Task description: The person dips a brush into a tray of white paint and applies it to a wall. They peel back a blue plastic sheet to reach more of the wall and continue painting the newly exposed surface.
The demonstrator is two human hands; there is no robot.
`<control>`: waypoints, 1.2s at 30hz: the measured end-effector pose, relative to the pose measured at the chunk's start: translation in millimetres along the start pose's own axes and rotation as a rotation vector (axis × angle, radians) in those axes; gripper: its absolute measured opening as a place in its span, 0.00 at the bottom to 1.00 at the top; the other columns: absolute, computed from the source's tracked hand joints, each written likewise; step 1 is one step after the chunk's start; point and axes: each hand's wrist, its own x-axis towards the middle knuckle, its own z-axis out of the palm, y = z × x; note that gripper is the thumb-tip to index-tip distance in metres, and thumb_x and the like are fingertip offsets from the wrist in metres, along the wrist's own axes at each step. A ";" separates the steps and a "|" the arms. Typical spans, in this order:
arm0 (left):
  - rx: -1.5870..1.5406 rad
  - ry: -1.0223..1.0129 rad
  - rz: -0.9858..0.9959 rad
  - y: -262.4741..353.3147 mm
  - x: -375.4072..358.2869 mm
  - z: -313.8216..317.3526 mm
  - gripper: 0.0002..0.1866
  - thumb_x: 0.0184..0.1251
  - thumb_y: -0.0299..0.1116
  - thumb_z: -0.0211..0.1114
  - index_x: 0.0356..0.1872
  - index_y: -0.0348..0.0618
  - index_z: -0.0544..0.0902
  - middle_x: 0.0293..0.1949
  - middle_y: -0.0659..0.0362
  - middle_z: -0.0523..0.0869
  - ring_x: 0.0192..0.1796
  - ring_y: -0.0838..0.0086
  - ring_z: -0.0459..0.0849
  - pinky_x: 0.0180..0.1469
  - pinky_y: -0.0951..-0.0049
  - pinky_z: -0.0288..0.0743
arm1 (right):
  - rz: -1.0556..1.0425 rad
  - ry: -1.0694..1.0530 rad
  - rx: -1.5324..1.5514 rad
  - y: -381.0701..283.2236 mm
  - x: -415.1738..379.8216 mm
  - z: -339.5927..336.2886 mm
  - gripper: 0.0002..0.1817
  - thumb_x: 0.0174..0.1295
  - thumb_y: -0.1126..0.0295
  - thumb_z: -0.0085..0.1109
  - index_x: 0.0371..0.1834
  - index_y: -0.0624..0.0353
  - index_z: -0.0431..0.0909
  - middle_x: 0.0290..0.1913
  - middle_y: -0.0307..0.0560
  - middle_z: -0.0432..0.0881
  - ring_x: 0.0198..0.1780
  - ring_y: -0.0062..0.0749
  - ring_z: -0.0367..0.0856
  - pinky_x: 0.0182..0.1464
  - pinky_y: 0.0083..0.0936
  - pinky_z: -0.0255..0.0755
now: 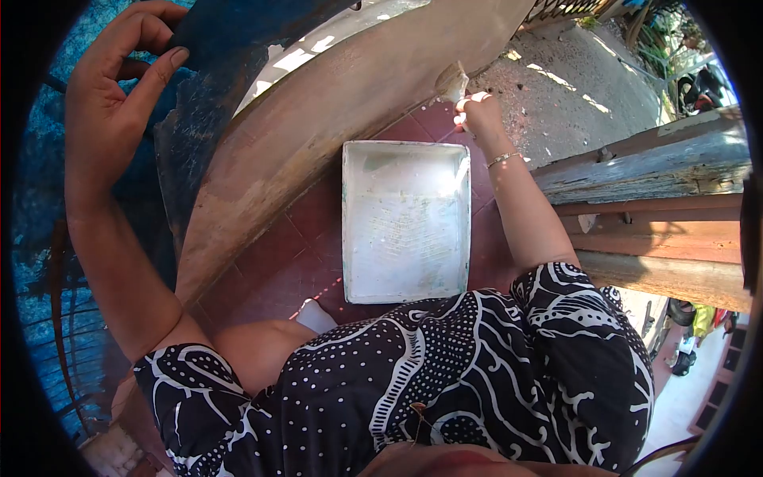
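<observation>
My left hand (119,95) is raised at the upper left, its fingers curled and apart beside the edge of a dark blue, worn panel (207,103). Nothing shows between thumb and fingers. At the upper right, my right hand (480,116) is closed around a small pale brush-like object (451,81), whose wide end points up and away from me. Below that hand, a white rectangular tray (348,222) with worn edges lies over the red tiled floor, close in front of my body. Its inside is white with faint greenish streaks.
A low curved wall (318,119) runs diagonally behind the tray. Weathered wooden beams (652,167) stand at the right, near my right arm. Rough grey ground (556,87) lies beyond the wall. Blue mottled material (40,270) covers the far left.
</observation>
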 end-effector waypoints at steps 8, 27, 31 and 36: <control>0.075 -0.028 0.001 -6.4 1.3 0.7 0.03 0.63 0.25 0.62 0.36 0.41 0.78 0.53 0.58 0.80 0.46 0.76 0.80 0.42 0.76 0.73 | -0.239 0.261 -0.472 77.5 160.0 27.9 0.10 0.48 0.75 0.58 0.26 0.74 0.79 0.24 0.63 0.81 0.30 0.46 0.85 0.32 0.36 0.78; 0.066 0.014 0.096 -0.9 -0.4 4.9 0.04 0.62 0.22 0.62 0.36 0.38 0.77 0.50 0.57 0.81 0.42 0.79 0.79 0.38 0.80 0.71 | 0.003 0.203 -0.017 19.2 105.7 -27.3 0.07 0.53 0.78 0.57 0.32 0.71 0.74 0.26 0.52 0.79 0.18 0.32 0.77 0.17 0.27 0.73; 0.098 0.015 0.096 1.7 0.6 3.7 0.04 0.62 0.22 0.62 0.36 0.39 0.77 0.50 0.57 0.81 0.41 0.79 0.79 0.37 0.80 0.71 | -0.433 0.495 -0.359 57.9 117.1 18.1 0.11 0.49 0.73 0.60 0.33 0.69 0.75 0.27 0.56 0.80 0.27 0.40 0.82 0.28 0.34 0.74; 0.106 0.037 0.080 1.2 0.1 6.0 0.03 0.61 0.22 0.62 0.34 0.39 0.77 0.49 0.58 0.81 0.39 0.80 0.79 0.37 0.80 0.71 | -0.510 -0.088 -0.200 55.6 -59.6 73.1 0.11 0.54 0.81 0.56 0.40 0.65 0.67 0.32 0.48 0.75 0.34 0.26 0.75 0.36 0.24 0.71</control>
